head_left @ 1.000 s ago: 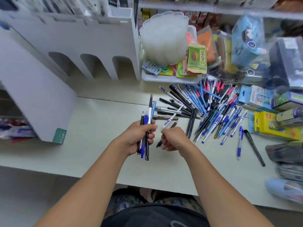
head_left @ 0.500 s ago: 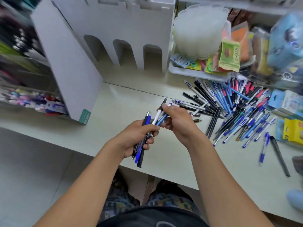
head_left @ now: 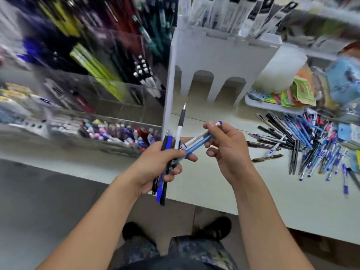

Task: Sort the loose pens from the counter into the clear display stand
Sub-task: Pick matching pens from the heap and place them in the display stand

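Pale matte worktop (head_left: 204,184) carrying a loose pen pile (head_left: 311,141) at right. Blurred clear stand (head_left: 116,90) sitting at left. Left hand (head_left: 155,164) gripping a pen bundle (head_left: 165,172); right hand (head_left: 228,149) pinching two slim pens (head_left: 198,141).

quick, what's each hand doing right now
Left hand: closed around a bundle of pens.
Right hand: fingers pinching the ends of two pens, one white, one light blue.
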A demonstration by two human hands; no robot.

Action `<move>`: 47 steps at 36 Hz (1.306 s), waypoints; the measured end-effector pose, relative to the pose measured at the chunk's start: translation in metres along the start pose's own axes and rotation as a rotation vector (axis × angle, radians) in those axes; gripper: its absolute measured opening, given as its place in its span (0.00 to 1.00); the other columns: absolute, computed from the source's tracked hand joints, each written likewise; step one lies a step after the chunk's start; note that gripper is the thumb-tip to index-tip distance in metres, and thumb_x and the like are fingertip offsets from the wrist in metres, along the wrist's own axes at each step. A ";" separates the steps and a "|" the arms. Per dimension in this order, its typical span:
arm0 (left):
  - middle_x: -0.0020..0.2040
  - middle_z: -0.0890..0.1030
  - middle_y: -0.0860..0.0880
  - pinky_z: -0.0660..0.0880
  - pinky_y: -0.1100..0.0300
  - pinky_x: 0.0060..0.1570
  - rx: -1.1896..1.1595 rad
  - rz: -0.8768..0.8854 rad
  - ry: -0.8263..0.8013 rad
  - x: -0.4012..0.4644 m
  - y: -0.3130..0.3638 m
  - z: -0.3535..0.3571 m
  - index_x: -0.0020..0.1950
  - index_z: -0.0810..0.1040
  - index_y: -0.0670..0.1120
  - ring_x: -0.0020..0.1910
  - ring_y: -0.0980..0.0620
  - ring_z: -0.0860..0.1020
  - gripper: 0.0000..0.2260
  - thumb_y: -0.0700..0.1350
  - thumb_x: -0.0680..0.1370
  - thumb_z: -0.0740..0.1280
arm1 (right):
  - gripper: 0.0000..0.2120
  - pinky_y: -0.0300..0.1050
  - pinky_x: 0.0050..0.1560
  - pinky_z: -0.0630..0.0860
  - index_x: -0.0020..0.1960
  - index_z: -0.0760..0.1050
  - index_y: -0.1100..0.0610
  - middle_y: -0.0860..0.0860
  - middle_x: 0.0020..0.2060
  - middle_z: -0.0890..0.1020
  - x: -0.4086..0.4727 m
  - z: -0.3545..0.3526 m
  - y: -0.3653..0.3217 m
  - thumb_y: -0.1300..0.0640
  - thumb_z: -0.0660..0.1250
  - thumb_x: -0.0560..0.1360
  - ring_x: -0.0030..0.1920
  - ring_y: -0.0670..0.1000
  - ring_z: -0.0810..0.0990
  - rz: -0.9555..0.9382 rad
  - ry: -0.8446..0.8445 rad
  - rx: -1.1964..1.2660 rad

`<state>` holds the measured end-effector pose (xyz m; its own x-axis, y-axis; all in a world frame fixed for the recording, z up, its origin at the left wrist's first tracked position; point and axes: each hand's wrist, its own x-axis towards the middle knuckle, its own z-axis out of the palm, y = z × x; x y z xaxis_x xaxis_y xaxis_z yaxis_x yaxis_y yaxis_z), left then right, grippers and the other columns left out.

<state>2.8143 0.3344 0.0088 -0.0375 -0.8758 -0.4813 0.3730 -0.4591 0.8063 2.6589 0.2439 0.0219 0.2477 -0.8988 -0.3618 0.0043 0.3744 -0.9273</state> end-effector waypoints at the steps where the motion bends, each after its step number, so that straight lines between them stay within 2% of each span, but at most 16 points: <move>1: 0.49 0.85 0.43 0.63 0.66 0.20 -0.008 0.009 0.006 -0.008 0.002 -0.012 0.66 0.78 0.47 0.28 0.53 0.68 0.14 0.37 0.83 0.61 | 0.07 0.39 0.28 0.71 0.48 0.82 0.59 0.51 0.36 0.79 -0.005 0.013 0.000 0.56 0.69 0.80 0.33 0.48 0.75 -0.021 0.030 -0.011; 6: 0.45 0.82 0.45 0.62 0.65 0.21 -0.013 0.034 0.011 -0.037 0.011 -0.055 0.63 0.77 0.42 0.27 0.54 0.66 0.10 0.38 0.83 0.61 | 0.07 0.38 0.28 0.69 0.47 0.82 0.58 0.50 0.35 0.77 -0.020 0.063 -0.007 0.56 0.68 0.81 0.33 0.47 0.75 -0.097 0.143 0.060; 13: 0.36 0.72 0.52 0.61 0.64 0.24 -0.086 0.087 0.087 -0.066 0.011 -0.104 0.51 0.85 0.53 0.28 0.55 0.62 0.10 0.43 0.83 0.65 | 0.10 0.39 0.32 0.74 0.46 0.77 0.55 0.48 0.34 0.78 -0.022 0.100 -0.015 0.55 0.62 0.84 0.34 0.48 0.77 -0.172 0.241 0.288; 16: 0.34 0.72 0.54 0.62 0.65 0.23 -0.180 0.128 0.165 -0.072 0.015 -0.115 0.54 0.82 0.46 0.27 0.55 0.63 0.06 0.44 0.82 0.65 | 0.11 0.38 0.29 0.74 0.45 0.74 0.56 0.50 0.32 0.78 -0.022 0.118 -0.012 0.56 0.60 0.85 0.31 0.49 0.78 -0.106 0.101 0.104; 19: 0.32 0.72 0.54 0.63 0.65 0.23 -0.209 0.158 0.283 -0.071 0.021 -0.122 0.56 0.78 0.41 0.26 0.56 0.65 0.08 0.45 0.81 0.67 | 0.11 0.37 0.28 0.75 0.45 0.74 0.59 0.51 0.30 0.78 -0.023 0.149 -0.004 0.57 0.62 0.84 0.29 0.49 0.78 -0.065 -0.055 -0.017; 22: 0.37 0.73 0.50 0.65 0.65 0.23 -0.203 0.195 0.400 -0.072 0.026 -0.132 0.57 0.77 0.41 0.26 0.56 0.66 0.11 0.47 0.80 0.70 | 0.10 0.36 0.31 0.77 0.44 0.76 0.60 0.53 0.31 0.81 -0.022 0.173 0.003 0.58 0.65 0.82 0.29 0.47 0.79 -0.066 -0.114 0.063; 27: 0.35 0.71 0.46 0.63 0.62 0.23 -0.046 0.250 0.546 -0.076 0.035 -0.158 0.51 0.77 0.45 0.26 0.53 0.63 0.05 0.43 0.79 0.71 | 0.06 0.36 0.36 0.80 0.45 0.78 0.60 0.55 0.34 0.83 -0.010 0.191 0.009 0.63 0.67 0.81 0.32 0.48 0.82 0.009 -0.221 0.136; 29: 0.34 0.71 0.45 0.63 0.62 0.23 -0.015 0.243 0.590 -0.078 0.038 -0.168 0.51 0.77 0.44 0.26 0.52 0.64 0.05 0.43 0.79 0.72 | 0.02 0.37 0.37 0.81 0.48 0.78 0.62 0.56 0.34 0.83 -0.002 0.196 0.011 0.66 0.68 0.79 0.32 0.49 0.82 0.018 -0.263 0.093; 32: 0.30 0.74 0.51 0.67 0.63 0.23 -0.014 0.232 0.670 -0.082 0.044 -0.182 0.52 0.77 0.43 0.26 0.54 0.69 0.05 0.42 0.79 0.71 | 0.03 0.39 0.37 0.81 0.47 0.80 0.63 0.56 0.33 0.83 0.011 0.209 0.009 0.69 0.71 0.75 0.31 0.50 0.82 0.003 -0.367 -0.039; 34: 0.30 0.73 0.50 0.67 0.62 0.24 -0.016 0.234 0.734 -0.084 0.047 -0.192 0.52 0.77 0.43 0.26 0.54 0.69 0.06 0.42 0.79 0.71 | 0.02 0.42 0.32 0.77 0.45 0.83 0.63 0.56 0.30 0.83 0.020 0.216 0.005 0.68 0.74 0.74 0.29 0.49 0.79 -0.078 -0.464 -0.245; 36: 0.31 0.71 0.48 0.67 0.62 0.24 0.000 0.239 0.774 -0.085 0.050 -0.203 0.53 0.76 0.44 0.26 0.54 0.68 0.06 0.40 0.79 0.71 | 0.01 0.46 0.33 0.73 0.43 0.86 0.59 0.55 0.30 0.84 0.030 0.224 -0.004 0.64 0.76 0.73 0.29 0.50 0.77 -0.174 -0.589 -0.514; 37: 0.31 0.70 0.47 0.67 0.62 0.24 0.021 0.234 0.782 -0.085 0.051 -0.208 0.54 0.76 0.43 0.26 0.53 0.68 0.06 0.39 0.79 0.71 | 0.01 0.45 0.33 0.72 0.44 0.87 0.57 0.54 0.31 0.84 0.034 0.228 -0.008 0.61 0.77 0.73 0.29 0.48 0.76 -0.214 -0.667 -0.648; 39: 0.31 0.70 0.47 0.67 0.62 0.24 0.059 0.224 0.767 -0.084 0.055 -0.214 0.55 0.75 0.43 0.26 0.53 0.67 0.06 0.39 0.79 0.70 | 0.03 0.37 0.33 0.69 0.47 0.87 0.54 0.51 0.31 0.84 0.039 0.238 -0.012 0.57 0.77 0.74 0.28 0.42 0.74 -0.304 -0.796 -0.874; 41: 0.31 0.70 0.49 0.66 0.62 0.24 0.052 0.217 0.727 -0.083 0.058 -0.218 0.55 0.76 0.45 0.25 0.54 0.67 0.05 0.39 0.80 0.69 | 0.04 0.34 0.32 0.66 0.50 0.86 0.53 0.48 0.30 0.81 0.039 0.250 -0.011 0.56 0.76 0.75 0.28 0.41 0.72 -0.384 -0.865 -1.039; 44: 0.33 0.73 0.49 0.65 0.64 0.23 0.008 0.205 0.676 -0.081 0.064 -0.229 0.55 0.79 0.46 0.25 0.55 0.67 0.04 0.42 0.81 0.69 | 0.03 0.35 0.34 0.66 0.50 0.85 0.55 0.49 0.34 0.81 0.039 0.258 -0.005 0.57 0.72 0.78 0.30 0.42 0.73 -0.375 -0.923 -1.067; 47: 0.39 0.77 0.46 0.64 0.65 0.22 -0.053 0.172 0.558 -0.085 0.071 -0.249 0.56 0.82 0.44 0.26 0.55 0.67 0.06 0.43 0.82 0.67 | 0.05 0.34 0.37 0.71 0.48 0.86 0.51 0.50 0.41 0.78 0.046 0.252 -0.002 0.58 0.72 0.78 0.34 0.46 0.77 -0.385 -0.745 -0.876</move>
<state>3.0742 0.4136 0.0211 0.5163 -0.7191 -0.4651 0.3773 -0.2965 0.8773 2.9143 0.2596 0.0316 0.8725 -0.4576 -0.1714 -0.3853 -0.4285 -0.8173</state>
